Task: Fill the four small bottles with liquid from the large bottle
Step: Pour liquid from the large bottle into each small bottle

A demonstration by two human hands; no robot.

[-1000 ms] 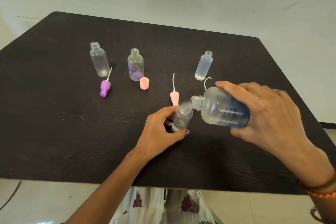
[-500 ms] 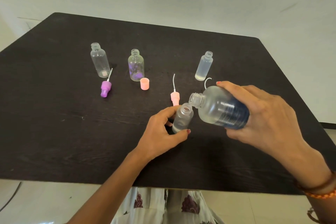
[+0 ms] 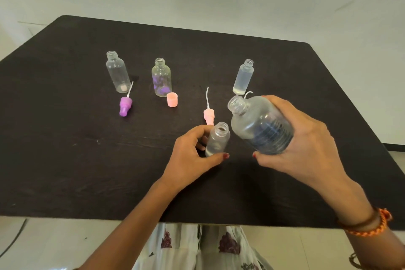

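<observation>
Head view, right of centre: large bottle (image 3: 260, 126) of frosted clear plastic, uncapped, dark blue label on its lower body, tilted with the open neck toward the upper left, off the table in the right hand (image 3: 302, 140), fingers curled over the far side and thumb pressed under its base. Just left and slightly below, nearly touching: small bottle (image 3: 217, 139), clear, uncapped, upright on the dark table (image 3: 65, 160), a little pale liquid at the bottom, pinched between thumb and curled fingers of the left hand (image 3: 192, 153). Directly above that, partly behind the small bottle: pink pump cap (image 3: 208, 114) lying flat, thin white tube pointing up the frame. Upper right of centre, just above the large bottle's neck: slim clear bottle (image 3: 243, 76), upright, open, filled most of the way with clear liquid. Centre top: round-shouldered bottle (image 3: 161, 76) with purple smears inside, open, a pink cap (image 3: 172, 99) touching its base at lower right. Upper left: another clear bottle (image 3: 116, 71), open, seemingly without liquid, a purple pump cap (image 3: 125, 106) lying just below it. Lower right corner: orange braided band (image 3: 370, 226) on the right wrist.
</observation>
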